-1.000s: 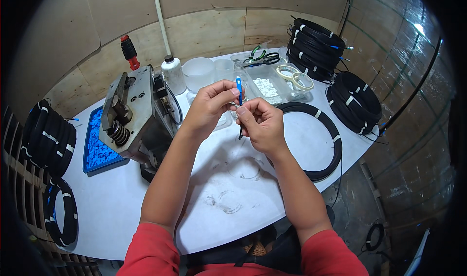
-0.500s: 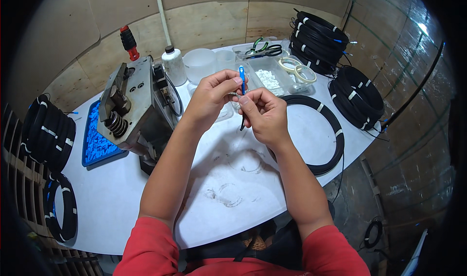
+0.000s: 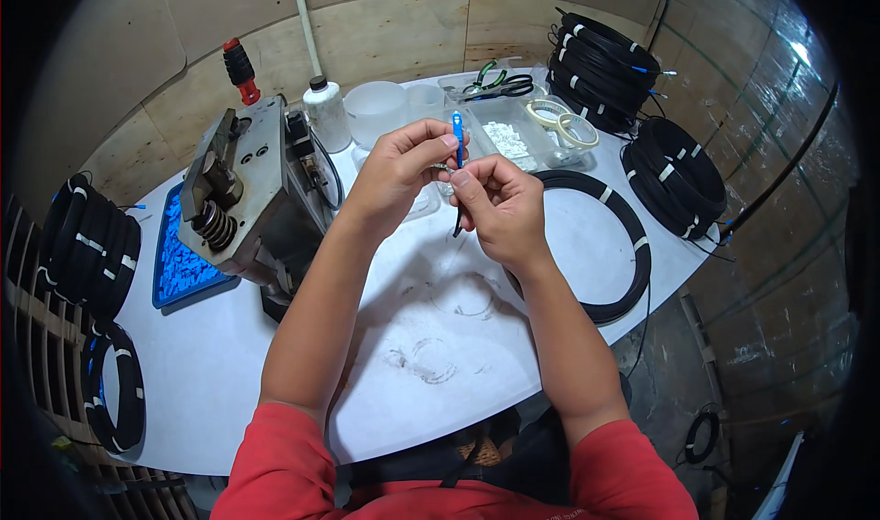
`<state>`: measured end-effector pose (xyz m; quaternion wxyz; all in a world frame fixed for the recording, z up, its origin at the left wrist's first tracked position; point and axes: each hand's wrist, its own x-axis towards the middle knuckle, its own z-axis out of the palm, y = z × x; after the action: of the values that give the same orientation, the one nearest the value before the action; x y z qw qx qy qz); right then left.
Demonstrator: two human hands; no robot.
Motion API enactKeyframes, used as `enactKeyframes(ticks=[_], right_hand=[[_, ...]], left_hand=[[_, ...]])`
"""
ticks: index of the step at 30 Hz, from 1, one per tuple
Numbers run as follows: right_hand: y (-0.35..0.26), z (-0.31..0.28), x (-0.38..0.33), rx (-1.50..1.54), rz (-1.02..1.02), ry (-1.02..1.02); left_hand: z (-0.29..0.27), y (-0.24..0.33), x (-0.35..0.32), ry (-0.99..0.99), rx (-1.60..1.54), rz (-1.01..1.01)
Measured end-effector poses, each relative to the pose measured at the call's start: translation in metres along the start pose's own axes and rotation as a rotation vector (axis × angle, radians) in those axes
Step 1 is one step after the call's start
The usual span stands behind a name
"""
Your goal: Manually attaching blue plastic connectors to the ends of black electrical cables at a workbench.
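Note:
Above the middle of the white table (image 3: pixel 385 419), my two hands meet around a slim blue cable connector (image 3: pixel 457 126). My left hand (image 3: pixel 403 167) pinches the connector at its side, and the top sticks up past the fingertips. Just below and to the right, my right hand (image 3: pixel 500 204) is closed on the black cable (image 3: pixel 457 225), whose short dark piece hangs under the fingers. The joint between connector and cable is mostly covered by my fingers. A coil of black cable (image 3: pixel 632 245) lies beside my right forearm.
On the left stands a metal press (image 3: pixel 247 181) with a blue tray (image 3: pixel 197 291) of small blue parts behind it. A bottle (image 3: pixel 323 116), clear tubs (image 3: pixel 374 112), white parts (image 3: pixel 506 144), tape rolls (image 3: pixel 577 131) and scissors (image 3: pixel 513 86) sit at the back. More cable coils (image 3: pixel 600 71) surround the table.
The scene has shifted very slightly in view. Both hands keep their grips, with the blue connector tilted a little differently between them.

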<state>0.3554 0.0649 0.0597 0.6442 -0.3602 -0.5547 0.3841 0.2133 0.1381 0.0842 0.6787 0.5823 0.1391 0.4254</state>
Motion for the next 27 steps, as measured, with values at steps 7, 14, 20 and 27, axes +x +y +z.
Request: enactKeyframes(ticks=[7, 14, 20, 27], right_hand=[[0.0018, -0.0009, 0.0002, 0.016, -0.004, 0.003], [0.0021, 0.0019, -0.0007, 0.0, -0.026, 0.037], [0.002, 0.0025, -0.0009, 0.006, -0.038, 0.036], [0.0029, 0.0015, -0.0007, 0.032, -0.049, 0.027]], left_hand=[[0.001, -0.0003, 0.0004, -0.007, -0.02, -0.001], [-0.0002, 0.0016, 0.0003, -0.035, -0.036, -0.006], [0.0019, 0.0005, -0.0002, -0.01, -0.041, 0.011], [0.0032, 0.0026, -0.0009, -0.037, -0.063, 0.018]])
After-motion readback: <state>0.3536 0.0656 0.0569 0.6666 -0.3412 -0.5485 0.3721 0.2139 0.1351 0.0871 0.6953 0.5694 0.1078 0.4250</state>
